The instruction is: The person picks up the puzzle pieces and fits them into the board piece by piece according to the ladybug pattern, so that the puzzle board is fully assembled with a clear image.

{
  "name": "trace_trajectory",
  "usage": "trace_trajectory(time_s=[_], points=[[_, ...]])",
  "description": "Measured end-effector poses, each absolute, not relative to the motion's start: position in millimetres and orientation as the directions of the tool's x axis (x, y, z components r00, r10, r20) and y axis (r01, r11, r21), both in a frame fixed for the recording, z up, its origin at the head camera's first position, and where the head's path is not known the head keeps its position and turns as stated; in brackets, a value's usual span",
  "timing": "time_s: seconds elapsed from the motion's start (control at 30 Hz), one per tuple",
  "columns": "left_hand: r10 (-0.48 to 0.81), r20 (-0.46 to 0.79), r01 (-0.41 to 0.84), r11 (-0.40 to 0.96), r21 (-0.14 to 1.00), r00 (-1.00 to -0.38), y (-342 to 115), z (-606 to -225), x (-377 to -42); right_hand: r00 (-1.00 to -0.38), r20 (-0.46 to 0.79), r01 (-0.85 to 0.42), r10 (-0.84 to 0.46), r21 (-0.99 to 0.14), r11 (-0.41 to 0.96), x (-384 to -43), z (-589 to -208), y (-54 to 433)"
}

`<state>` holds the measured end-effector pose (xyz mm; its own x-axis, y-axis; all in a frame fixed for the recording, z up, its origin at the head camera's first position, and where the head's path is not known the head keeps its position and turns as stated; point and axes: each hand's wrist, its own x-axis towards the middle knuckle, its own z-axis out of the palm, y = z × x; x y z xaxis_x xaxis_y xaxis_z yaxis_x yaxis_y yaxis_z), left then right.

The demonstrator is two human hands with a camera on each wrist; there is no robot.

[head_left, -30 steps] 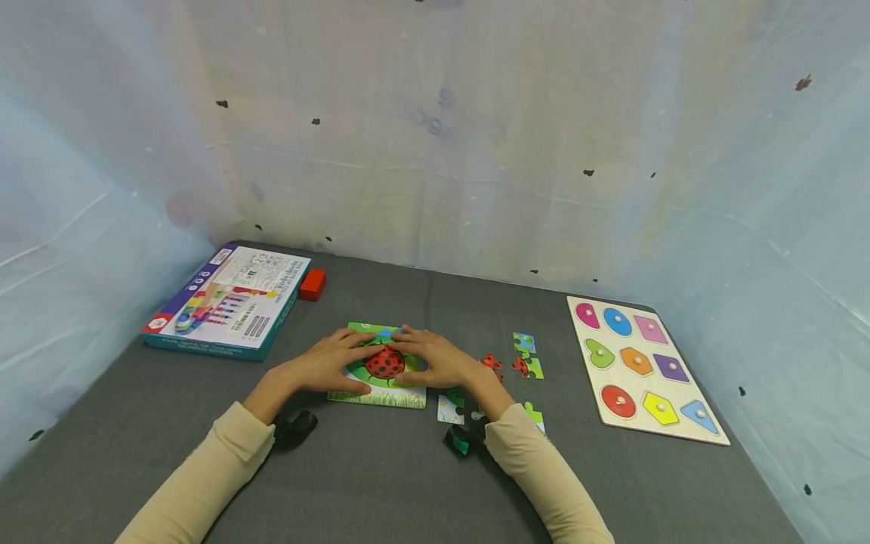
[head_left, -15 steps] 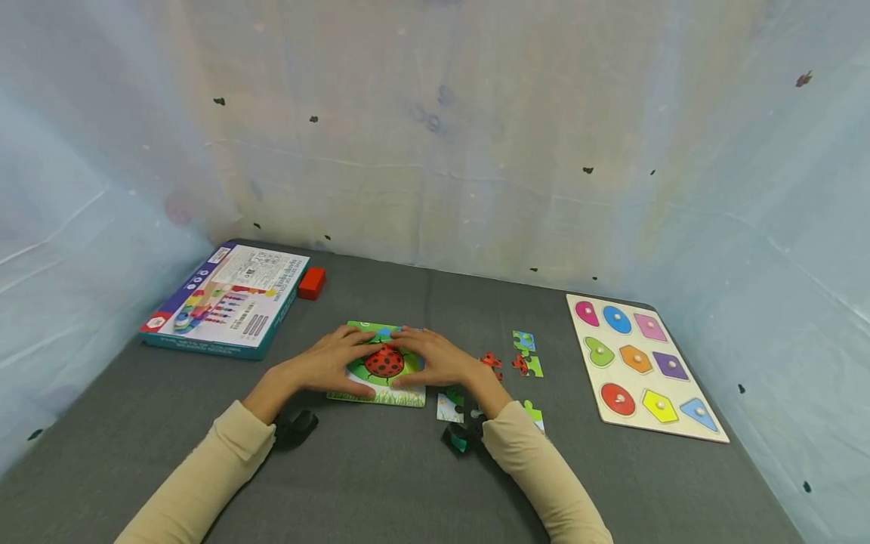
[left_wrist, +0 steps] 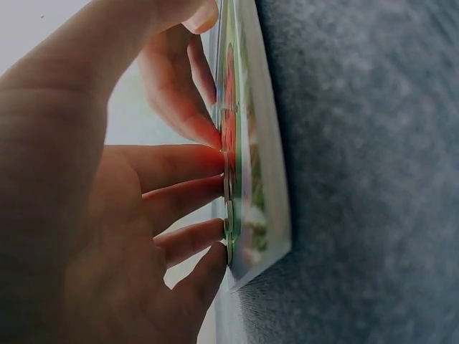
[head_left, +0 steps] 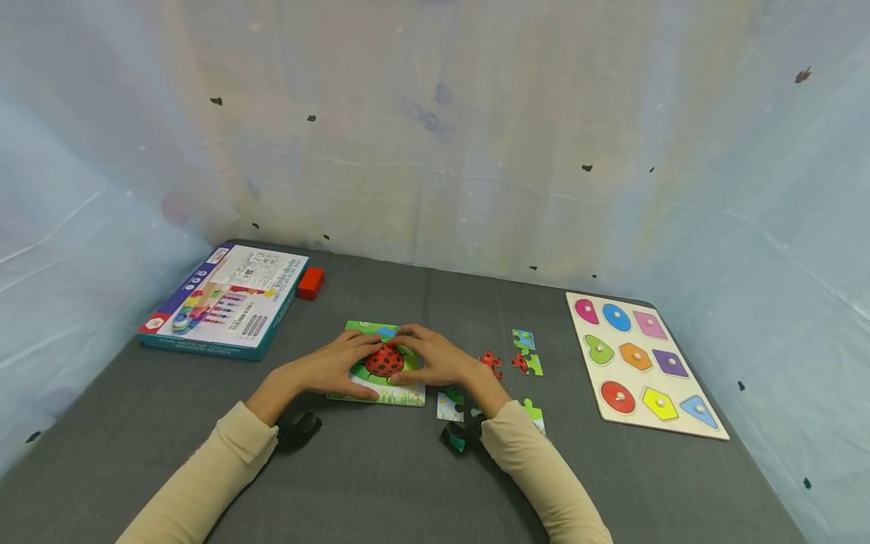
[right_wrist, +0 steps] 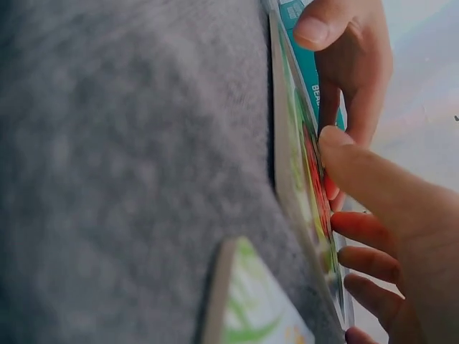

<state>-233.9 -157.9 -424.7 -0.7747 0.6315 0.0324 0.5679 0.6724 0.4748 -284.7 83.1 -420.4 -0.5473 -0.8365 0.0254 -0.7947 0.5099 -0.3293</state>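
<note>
A square ladybug picture board (head_left: 384, 361) lies flat in front of me, with raised puzzle pieces visible on its face in the left wrist view. My left hand (head_left: 334, 366) rests on its left side, fingertips touching the picture; in the left wrist view its fingers (left_wrist: 183, 161) stand extended against the surface. From the right, my right hand (head_left: 435, 358) touches the same board, its thumb (right_wrist: 358, 161) and fingertips spread along the picture. Parts of the board are hidden under both hands. Neither hand grasps anything.
Loose puzzle pieces (head_left: 526, 353) lie right of the board, and others (head_left: 450, 404) lie near the right wrist. A shape board (head_left: 637, 363) with knobbed pieces is farther right. A flat toy box (head_left: 227, 298) and a red block (head_left: 310, 283) are at the back left.
The hands stay on the ladybug board with only slight shifts of the fingers; the left hand edges a little to the right. The board and loose pieces keep their places.
</note>
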Motion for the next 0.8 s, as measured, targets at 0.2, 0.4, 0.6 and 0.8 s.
trace_trajectory(time_s=[0.2,0.4,0.6,0.8], points=[[0.631,0.009,0.556,0.676,0.483,-0.776,-158,-423,-234,-0.587,0.033,-0.769,-0.809,-0.337,0.544,-286,-413,93],[0.63,-0.003,0.553,0.683,0.477,-0.776,-158,-423,-233,-0.633,0.124,-0.734,-0.764,-0.409,0.542,-295,-403,124],[0.64,-0.001,0.563,0.676,0.475,-0.768,-159,-423,-232,-0.677,0.209,-0.707,-0.706,-0.452,0.544,-301,-392,168],[0.642,-0.003,0.562,0.673,0.481,-0.766,-159,-423,-232,-0.718,0.241,-0.677,-0.652,-0.456,0.577,-304,-389,215]])
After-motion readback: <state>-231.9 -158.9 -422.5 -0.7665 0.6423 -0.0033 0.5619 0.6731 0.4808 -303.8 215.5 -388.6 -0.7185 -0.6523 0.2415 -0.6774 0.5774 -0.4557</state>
